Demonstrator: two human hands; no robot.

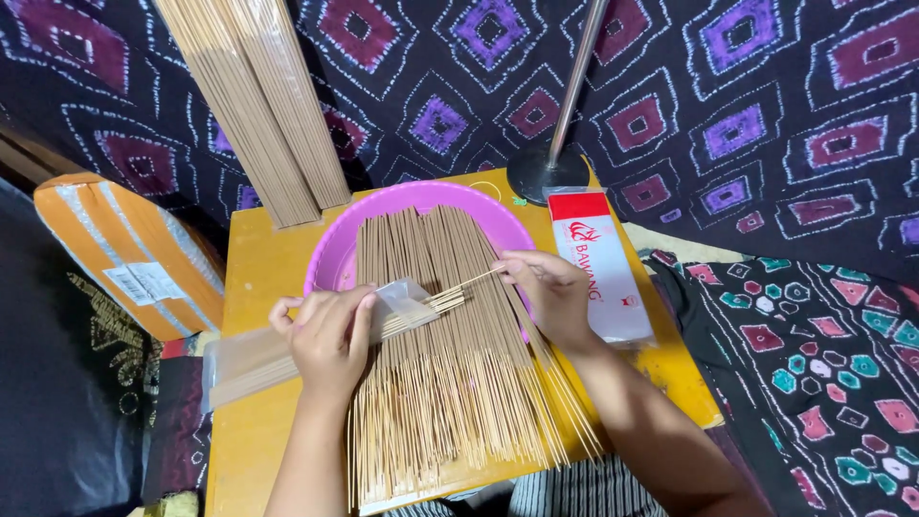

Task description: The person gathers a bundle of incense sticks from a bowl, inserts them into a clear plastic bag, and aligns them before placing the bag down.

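Where the far left of the view begins, an orange cushion with pale stripes [129,258] lies beside the yellow wooden table [260,268], and it bears a small white rectangular label [142,282] with dark print. Leaning upright behind the table is a tall bundle of tan incense sticks [258,105]. On the table stands a round pink plastic basin [340,254], and a wide spread of thin tan sticks [450,364] runs across it toward the near edge. The left hand [330,335], reaching up from below with the palm turned down, has its fingers curled closed around a long clear plastic sleeve filled with sticks [258,356]; the sleeve lies level, its open mouth pointing right just past the fingertips. The right hand [550,292], forearm slanting in from the lower right, pinches a few loose sticks [469,284] between thumb and forefinger, their ends at the mouth of the sleeve. Just beside that hand lies a flat white rectangular packet with a red top band [598,273], near the round dark base of a metal pole [548,170].
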